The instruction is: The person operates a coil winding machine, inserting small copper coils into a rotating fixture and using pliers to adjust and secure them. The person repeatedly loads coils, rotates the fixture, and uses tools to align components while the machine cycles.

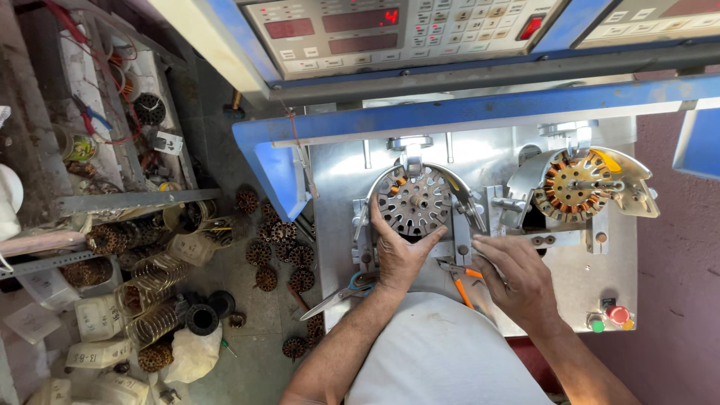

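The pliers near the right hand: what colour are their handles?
Orange; the pliers lie beside the right hand, seen in the head view.

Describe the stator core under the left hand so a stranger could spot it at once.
On the steel machine bed below the blue frame sit two round fixtures. The left hand touches the left stator core: bare grey slotted metal, while its right neighbour carries orange copper windings.

Scissors (346,291) blades — partly under left forearm

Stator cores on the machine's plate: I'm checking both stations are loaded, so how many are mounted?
2. A bare stator core sits at the left station, touched by the left hand; a copper-wound stator core sits at the right station. None seem hidden.
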